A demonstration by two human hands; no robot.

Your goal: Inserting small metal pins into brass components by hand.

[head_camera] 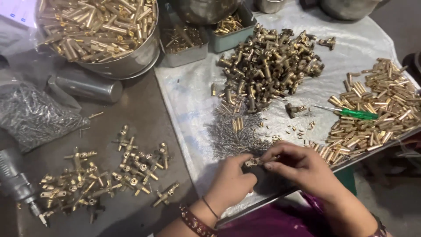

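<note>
Head view, left hand (231, 182), right hand (302, 169) pinching brass fitting (251, 163), table edge (280, 197) near

counter (144, 114): dark grey, worn, fills left and centre | white sheet (193, 96) covers its right half | floor (394, 202): grey, bare, lower right | light: dim, warm, no windows in view

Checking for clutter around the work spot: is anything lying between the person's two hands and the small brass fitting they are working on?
Nothing visible does. The left hand and the right hand both already have their fingers on the small brass fitting. The pile of small springs lies just beyond it, not between.
</note>
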